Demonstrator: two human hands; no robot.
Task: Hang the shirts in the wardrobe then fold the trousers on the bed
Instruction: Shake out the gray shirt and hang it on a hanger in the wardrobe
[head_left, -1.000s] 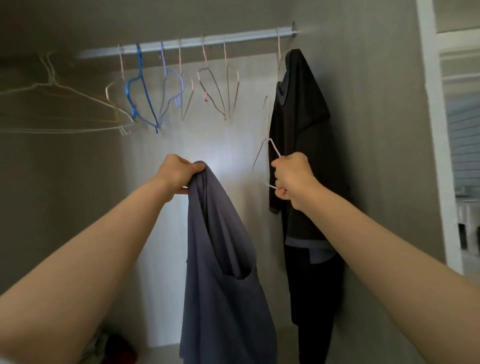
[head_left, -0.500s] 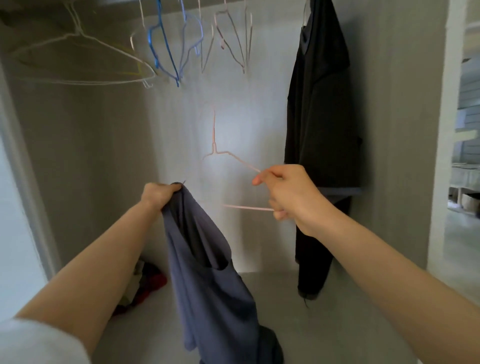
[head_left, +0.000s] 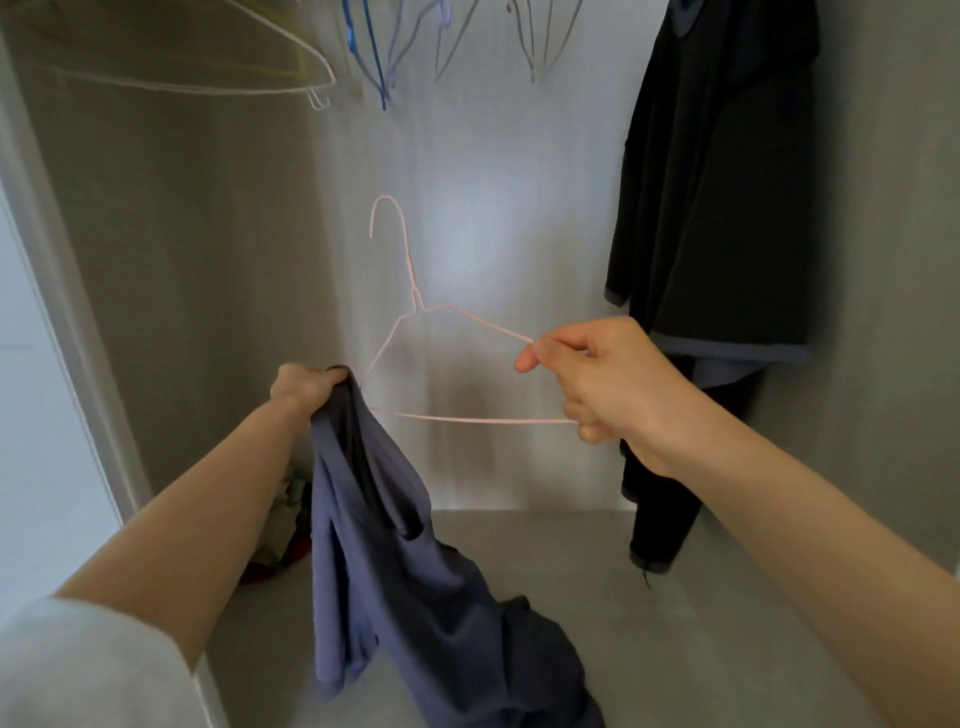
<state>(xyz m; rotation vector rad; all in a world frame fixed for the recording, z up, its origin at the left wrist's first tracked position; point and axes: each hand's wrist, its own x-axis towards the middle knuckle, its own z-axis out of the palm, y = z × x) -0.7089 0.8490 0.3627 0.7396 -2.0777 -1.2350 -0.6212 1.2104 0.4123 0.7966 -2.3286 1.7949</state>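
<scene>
Head view: the left hand grips the bunched top of a blue-grey shirt, whose tail drapes onto the wardrobe floor. The right hand pinches the right corner of a pink wire hanger (hook upright), whose left corner reaches the shirt's top. A black shirt hangs at the right.

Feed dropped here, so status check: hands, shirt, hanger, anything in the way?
Left hand grips blue-grey shirt by its top. Right hand pinches pink wire hanger, held free, not in the shirt. Black garment hangs beyond right hand.
</scene>
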